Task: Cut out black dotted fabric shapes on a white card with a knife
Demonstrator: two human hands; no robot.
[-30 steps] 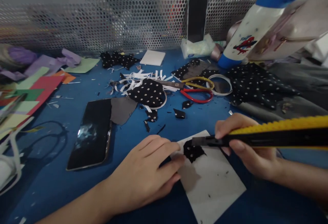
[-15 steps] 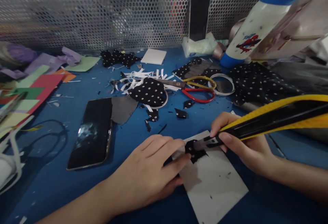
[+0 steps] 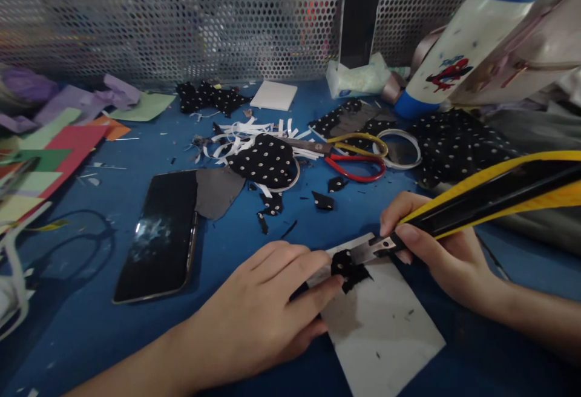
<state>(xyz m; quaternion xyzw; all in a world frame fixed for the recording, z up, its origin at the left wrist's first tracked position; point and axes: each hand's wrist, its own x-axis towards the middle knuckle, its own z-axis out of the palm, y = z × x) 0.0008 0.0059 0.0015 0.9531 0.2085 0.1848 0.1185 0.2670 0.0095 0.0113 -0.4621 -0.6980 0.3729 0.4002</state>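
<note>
My right hand (image 3: 440, 252) grips a yellow and black utility knife (image 3: 490, 197) near its front end. The metal blade points left, its tip at a small scrap of black fabric with white dots (image 3: 348, 273). Under the scrap lies a white card (image 3: 385, 330), turned at an angle on the blue table. With its fingers closed at the scrap's left edge, my left hand (image 3: 276, 300) holds it at the card's upper left corner. Part of the scrap is hidden behind those fingers.
A dark phone (image 3: 157, 233) lies left of my hands. Beyond them are a dotted fabric piece (image 3: 263, 160), white paper strips, scissors (image 3: 356, 158) and a tape roll (image 3: 399, 149). A bottle (image 3: 458, 52) and another phone (image 3: 361, 22) stand before a perforated metal panel (image 3: 254, 22).
The view has shifted slightly. The knife has drawn back a little to the right and its blade has tilted, showing more of the scrap. My left hand keeps its hold.
</note>
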